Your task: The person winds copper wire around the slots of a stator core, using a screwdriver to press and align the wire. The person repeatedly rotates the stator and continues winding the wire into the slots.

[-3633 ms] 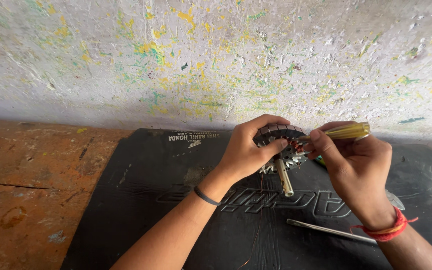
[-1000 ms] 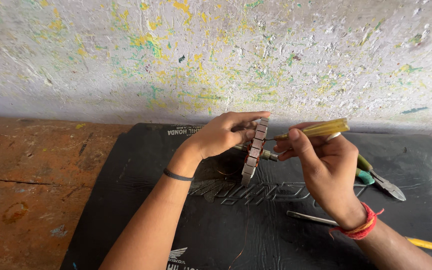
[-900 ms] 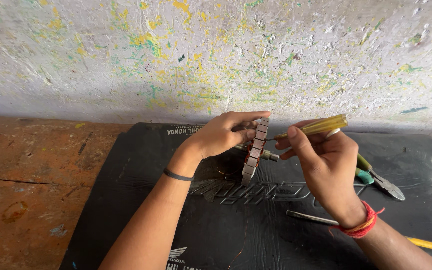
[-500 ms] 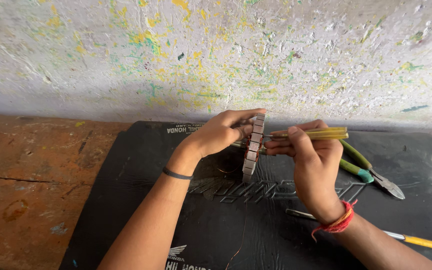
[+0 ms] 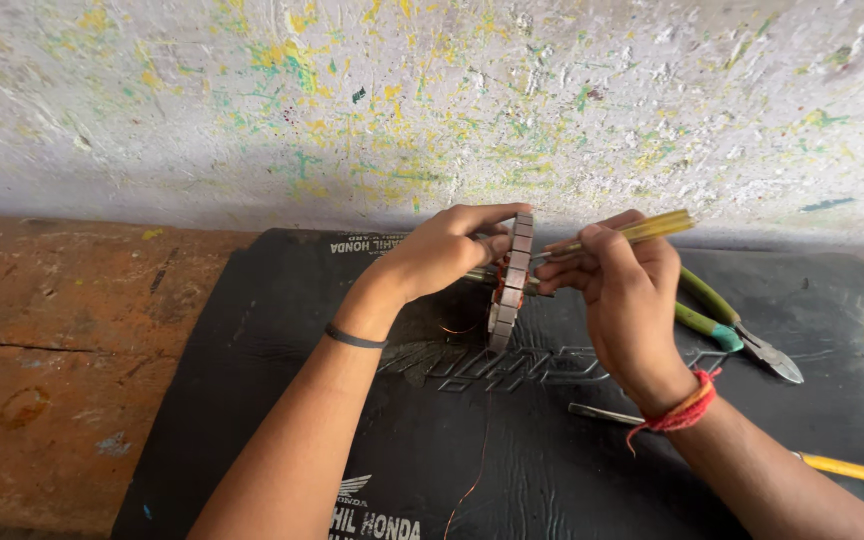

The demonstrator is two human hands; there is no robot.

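A round stator core (image 5: pixel 509 285) of dull grey laminated metal, with coppery wire showing at its middle, is gripped by the left hand (image 5: pixel 447 252). A tool with a translucent yellow plastic handle (image 5: pixel 652 227), glossy in finish, is held in the right hand (image 5: pixel 624 290). Matt black rubber, lightly scuffed, is seen in the mat (image 5: pixel 282 400). The bench top (image 5: pixel 62 340) is rough, worn, rust-brown wood. The wall (image 5: pixel 252 110) is coarse, pitted plaster flecked with paint. The cutting pliers (image 5: pixel 737 325) have bare metal jaws and smooth green plastic grips. A thread band of red cloth (image 5: pixel 680 412) is worn at the right wrist.
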